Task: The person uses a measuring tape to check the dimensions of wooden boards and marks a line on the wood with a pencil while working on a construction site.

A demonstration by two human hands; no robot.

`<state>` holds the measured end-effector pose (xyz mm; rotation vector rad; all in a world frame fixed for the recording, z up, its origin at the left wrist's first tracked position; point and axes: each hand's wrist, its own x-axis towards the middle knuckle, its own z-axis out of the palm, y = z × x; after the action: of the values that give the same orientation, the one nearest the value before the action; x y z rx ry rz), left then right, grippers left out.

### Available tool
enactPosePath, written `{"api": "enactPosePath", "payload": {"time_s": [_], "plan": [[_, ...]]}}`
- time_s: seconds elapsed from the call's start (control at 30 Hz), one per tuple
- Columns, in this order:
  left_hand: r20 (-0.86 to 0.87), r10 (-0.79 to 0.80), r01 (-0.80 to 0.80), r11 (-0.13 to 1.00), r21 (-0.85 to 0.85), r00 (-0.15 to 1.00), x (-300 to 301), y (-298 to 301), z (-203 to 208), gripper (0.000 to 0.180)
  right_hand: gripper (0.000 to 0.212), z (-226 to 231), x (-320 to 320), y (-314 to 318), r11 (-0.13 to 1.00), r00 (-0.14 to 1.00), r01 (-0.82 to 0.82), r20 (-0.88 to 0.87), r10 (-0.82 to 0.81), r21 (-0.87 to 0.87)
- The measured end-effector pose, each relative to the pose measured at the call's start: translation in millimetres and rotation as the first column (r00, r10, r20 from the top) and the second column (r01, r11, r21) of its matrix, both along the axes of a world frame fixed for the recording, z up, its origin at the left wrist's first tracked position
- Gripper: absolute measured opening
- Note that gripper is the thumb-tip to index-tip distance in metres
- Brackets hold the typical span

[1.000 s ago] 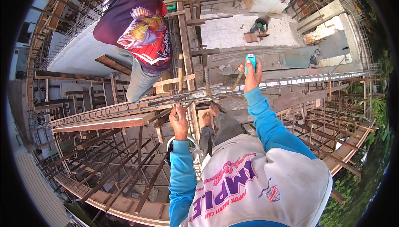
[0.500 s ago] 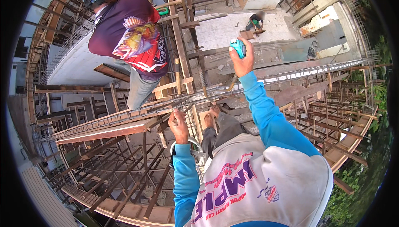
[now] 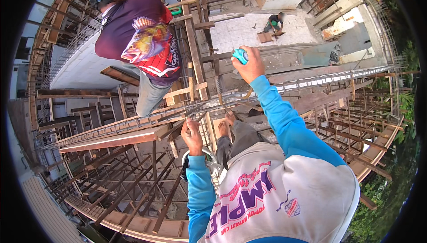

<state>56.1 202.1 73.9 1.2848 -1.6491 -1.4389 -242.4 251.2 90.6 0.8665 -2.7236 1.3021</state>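
- The right hand was raised at twelve o'clock, fist closed around a blue-handled tool.
- The left hand gripped the steel bars.

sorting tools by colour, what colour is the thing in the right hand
Turquoise blue tool, gripped in the raised right hand; head view.

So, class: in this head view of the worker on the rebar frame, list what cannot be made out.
- Teal-handled tool: working end hidden inside the right hand.
- What the left hand pinches on the rebar cage: too small.
- Distant crouching person: work too small.
- Co-worker: hands hidden by the torso.
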Motion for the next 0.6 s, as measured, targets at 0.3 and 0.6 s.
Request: {"api": "enactPosePath", "payload": {"time_s": [0.3,0.6], "plan": [[0.011,0.028,-0.028,0.999,-0.035,1.000,-5.4,1.8,6.9,0.050,0.046,13.4,7.8,-1.0,0.989,0.999,-0.043,-0.025,0.047,0.142],[-0.004,0.062,-0.062,0.996,-0.063,0.998,-8.4,2.9,5.6,0.048,0.049,12.0,7.5,1.5,0.989,0.994,-0.095,-0.045,0.101,0.113]]}}
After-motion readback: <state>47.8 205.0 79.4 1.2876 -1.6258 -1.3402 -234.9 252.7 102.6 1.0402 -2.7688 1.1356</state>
